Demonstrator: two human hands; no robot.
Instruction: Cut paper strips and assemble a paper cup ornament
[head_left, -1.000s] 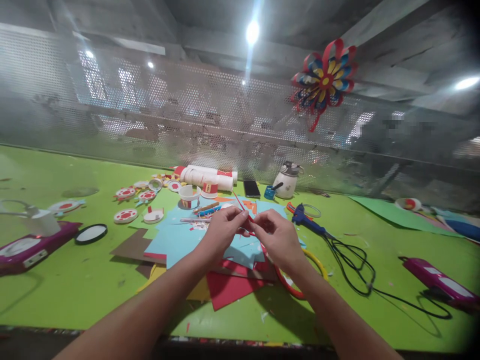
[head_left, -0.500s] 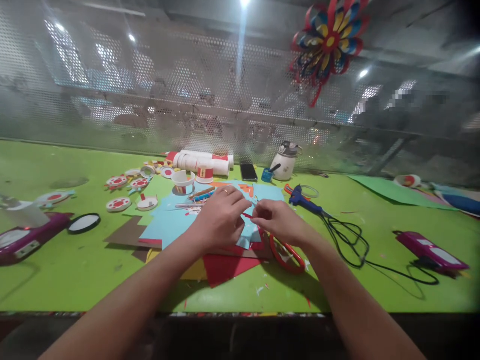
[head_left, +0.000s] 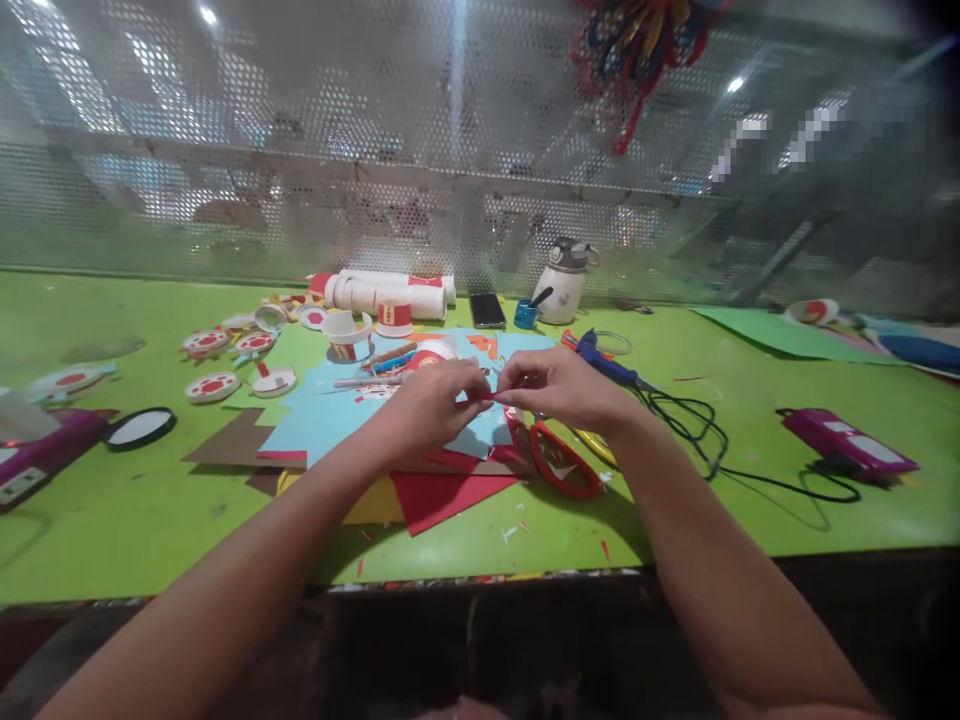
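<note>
**Thin red paper strip pinched between two hands over the craft pile**

Both hands meet above the middle of the green bench (head_left: 112,520), fingertips almost touching. The left hand (head_left: 431,405) and the right hand (head_left: 559,388) each have thumb and forefinger closed on a narrow red paper strip (head_left: 487,399), of which only a sliver shows in the gap between the two grips; the rest is hidden by the fingers. It hangs just above the light blue paper sheet (head_left: 330,425), which tops a stack of red, yellow and brown sheets.

Judging by its look, the strip is very light, soft and easy to crease or tear. It seems best held as it is now, by the fingertips near its ends with little pressure, since a hard pinch would likely leave a kink. It offers no stiffness of its own, so any free length would droop or curl.

Around the hands, taking them as the clock's centre:
- At 4 o'clock, just beside the right wrist, lie red-handled scissors (head_left: 564,472).
- At 2 o'clock lies a blue glue gun (head_left: 604,362), its black cable (head_left: 705,440) trailing off toward 3 o'clock to a purple device (head_left: 844,448).
- At 12 o'clock, well apart, stand a white jug (head_left: 564,285), a dark phone (head_left: 487,309) and white paper tubes (head_left: 390,293).
- At 10 o'clock lie small red-and-white paper discs (head_left: 214,385).
- At 9 o'clock lies a black-rimmed round lid (head_left: 140,428).
</note>
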